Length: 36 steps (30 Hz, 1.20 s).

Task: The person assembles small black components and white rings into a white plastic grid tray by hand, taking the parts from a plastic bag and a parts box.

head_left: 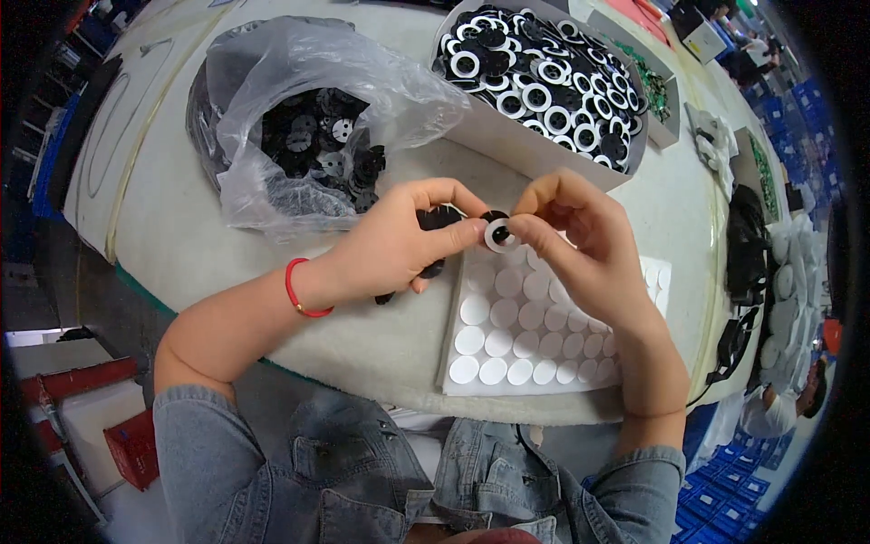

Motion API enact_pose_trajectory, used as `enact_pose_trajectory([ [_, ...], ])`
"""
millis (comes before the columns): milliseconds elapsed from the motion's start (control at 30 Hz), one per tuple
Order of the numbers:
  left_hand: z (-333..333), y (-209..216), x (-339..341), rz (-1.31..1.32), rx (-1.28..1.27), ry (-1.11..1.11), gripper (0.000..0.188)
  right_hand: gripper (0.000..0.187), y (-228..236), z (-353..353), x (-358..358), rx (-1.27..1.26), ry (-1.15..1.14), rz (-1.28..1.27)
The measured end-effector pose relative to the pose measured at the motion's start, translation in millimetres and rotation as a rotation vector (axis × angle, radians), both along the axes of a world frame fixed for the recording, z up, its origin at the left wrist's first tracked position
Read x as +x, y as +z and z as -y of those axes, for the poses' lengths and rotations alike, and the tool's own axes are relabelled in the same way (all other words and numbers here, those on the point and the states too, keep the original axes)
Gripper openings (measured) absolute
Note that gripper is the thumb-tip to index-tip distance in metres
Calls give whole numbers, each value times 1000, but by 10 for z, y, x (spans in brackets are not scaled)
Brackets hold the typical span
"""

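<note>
In front of me, both hands meet at a small black disc with a white ring [490, 241] on its face. My left hand [385, 238] pinches its left edge between thumb and forefinger. Several more black discs [439, 219] are tucked in that hand's curled fingers. From the other side, my right hand [589, 238] grips the ringed disc with thumb and fingers closed. Beneath the hands lies a white sheet [535, 390] with rows of round white stickers [494, 371], partly hidden by my right hand and forearm.
A clear plastic bag [245, 168] of loose black discs [304, 136] lies open at the back left. Behind my hands is a box [517, 145] heaped with white-ringed black discs [557, 118]. Green circuit boards [654, 86] fill another box. At the far right are white discs in plastic [784, 313].
</note>
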<state>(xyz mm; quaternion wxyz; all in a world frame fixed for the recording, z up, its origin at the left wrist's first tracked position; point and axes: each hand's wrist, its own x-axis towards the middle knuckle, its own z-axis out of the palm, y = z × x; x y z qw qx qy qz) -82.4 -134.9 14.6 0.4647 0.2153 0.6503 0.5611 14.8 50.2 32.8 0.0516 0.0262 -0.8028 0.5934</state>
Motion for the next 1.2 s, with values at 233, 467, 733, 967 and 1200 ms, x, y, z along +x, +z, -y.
enact_pose_trajectory([
  [233,8,-40,37,62,64,2,26,6,-93,75,-39,227,-94,-139],
  [467,0,-35,41,124,38,30,27,8,-135,72,-43,268,-95,-183],
  [733,16,-109,70,34,83,29,20,9,-166,89,-32,211,-108,-153],
  [967,32,-127,123,22,131,119,16,16,-37,46,-24,-136,-69,220],
  [1200,42,-118,93,16,130,128,17,20,-46,63,-49,-109,17,237],
])
